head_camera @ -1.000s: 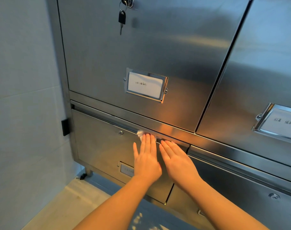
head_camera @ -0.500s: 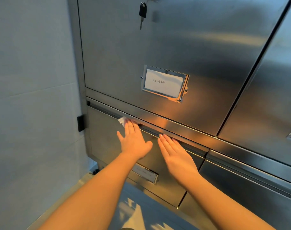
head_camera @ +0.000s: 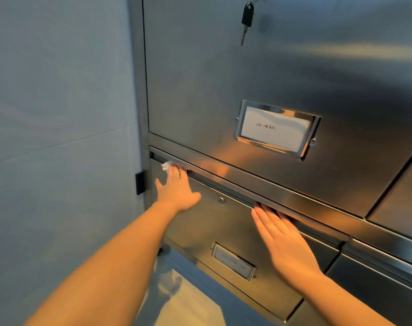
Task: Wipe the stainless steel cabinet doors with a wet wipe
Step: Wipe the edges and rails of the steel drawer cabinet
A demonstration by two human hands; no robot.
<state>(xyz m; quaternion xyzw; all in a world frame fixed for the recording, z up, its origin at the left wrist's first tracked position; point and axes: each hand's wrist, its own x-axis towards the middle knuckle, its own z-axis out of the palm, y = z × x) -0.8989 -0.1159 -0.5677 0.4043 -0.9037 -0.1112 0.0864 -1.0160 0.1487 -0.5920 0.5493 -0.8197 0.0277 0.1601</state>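
Observation:
A stainless steel cabinet fills the view, with a tall upper door point(head_camera: 282, 74) and a lower door point(head_camera: 223, 229) under a horizontal rail. My left hand point(head_camera: 176, 190) presses a white wet wipe point(head_camera: 166, 165) flat against the top left corner of the lower door; only the wipe's edge shows past my fingertips. My right hand point(head_camera: 287, 243) lies flat and empty on the same door further right, fingertips at the slot under the rail.
A key point(head_camera: 246, 20) hangs from the upper door's lock. Label holders point(head_camera: 276, 129) sit on the upper and lower doors. A small lock point(head_camera: 221, 200) lies between my hands. A tiled wall point(head_camera: 59, 137) adjoins the cabinet's left side, with a black block point(head_camera: 139, 183) on it.
My left hand has slid the wipe leftward along the top edge of the lower door, from beside my right hand to the left corner. The right hand has stayed flat on the door.

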